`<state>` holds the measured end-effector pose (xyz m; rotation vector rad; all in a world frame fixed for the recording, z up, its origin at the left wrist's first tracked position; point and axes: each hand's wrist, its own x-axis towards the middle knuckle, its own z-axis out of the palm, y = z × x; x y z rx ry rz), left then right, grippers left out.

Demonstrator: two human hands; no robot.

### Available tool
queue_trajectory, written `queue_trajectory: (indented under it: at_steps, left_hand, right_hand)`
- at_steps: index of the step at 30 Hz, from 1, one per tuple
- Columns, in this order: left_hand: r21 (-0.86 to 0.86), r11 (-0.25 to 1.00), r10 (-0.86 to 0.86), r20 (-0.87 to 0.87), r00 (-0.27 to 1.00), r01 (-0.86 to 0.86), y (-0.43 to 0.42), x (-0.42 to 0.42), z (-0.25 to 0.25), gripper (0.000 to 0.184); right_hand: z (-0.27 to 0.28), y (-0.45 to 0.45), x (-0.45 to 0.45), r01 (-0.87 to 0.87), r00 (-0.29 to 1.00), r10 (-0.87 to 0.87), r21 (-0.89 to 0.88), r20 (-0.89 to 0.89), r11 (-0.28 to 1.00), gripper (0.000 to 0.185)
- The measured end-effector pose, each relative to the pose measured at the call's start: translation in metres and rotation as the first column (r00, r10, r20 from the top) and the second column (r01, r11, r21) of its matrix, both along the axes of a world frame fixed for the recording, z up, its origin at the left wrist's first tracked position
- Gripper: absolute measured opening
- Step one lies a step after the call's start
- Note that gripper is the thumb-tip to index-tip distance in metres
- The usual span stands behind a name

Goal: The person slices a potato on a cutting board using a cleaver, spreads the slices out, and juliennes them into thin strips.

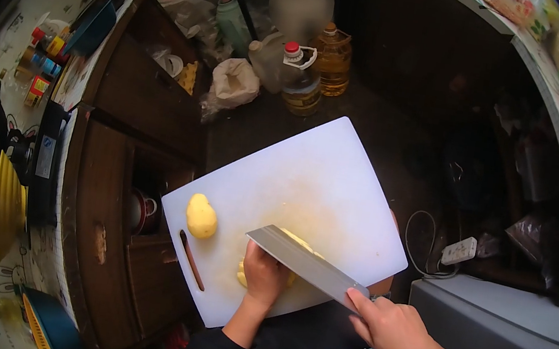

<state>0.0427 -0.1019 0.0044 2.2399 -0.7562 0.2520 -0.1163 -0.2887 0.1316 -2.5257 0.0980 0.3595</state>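
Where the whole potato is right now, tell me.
In the head view, the whole potato lies left on the white board, up-left of the left hand.

One cutting board [280,167] and one cleaver [306,263] are seen. One peeled potato [202,216] is placed at nine o'clock; the cut pieces [242,278], partly covered, cannot be counted. Two oil bottles [301,93] are seen at twelve o'clock, one power strip [458,251] at three.

oil bottles [302,93], power strip [459,251], yellow lid [8,206], wooden cabinet [152,94]
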Motion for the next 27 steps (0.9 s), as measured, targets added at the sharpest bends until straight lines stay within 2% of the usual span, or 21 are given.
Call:
queue_trajectory:
  at_steps: [2, 5, 11, 17, 20, 27]
  left_hand:
    - [-0.029, 0.999, 0.017, -0.064, 0.998, -0.019, 0.001, -0.001, -0.002, 0.03]
    - [-0.004, 1.0, -0.019, -0.01, 1.0, 0.019, 0.001, 0.001, 0.003, 0.028]
    - [-0.05, 0.998, 0.021, -0.072, 0.997, -0.024, 0.001, 0.0, -0.001, 0.027]
    - [0.05, 0.998, -0.048, 0.064, 0.997, 0.045, 0.003, 0.005, 0.0, 0.028]
    - [-0.016, 1.0, -0.023, 0.012, 1.0, 0.023, 0.003, 0.002, -0.002, 0.031]
    - [0.014, 1.0, -0.026, 0.033, 0.999, 0.026, 0.005, 0.001, -0.004, 0.03]
  right_hand:
    - [0.005, 0.0, -0.002, -0.007, 1.0, 0.007, -0.009, -0.004, 1.0, 0.043]
    - [0.006, -0.001, -0.002, -0.019, 1.0, 0.019, -0.031, -0.014, 0.999, 0.043]
    - [0.008, -0.003, 0.005, -0.034, 0.998, 0.033, -0.015, -0.052, 0.999, 0.043]
    - [-0.029, 0.007, 0.02, 0.016, 0.999, -0.017, 0.034, 0.027, 0.999, 0.045]
    - [-0.034, 0.022, 0.032, -0.008, 0.999, 0.009, -0.031, 0.053, 1.0, 0.046]
    - [-0.037, 0.03, 0.05, 0.036, 0.997, -0.037, 0.016, 0.066, 0.999, 0.043]
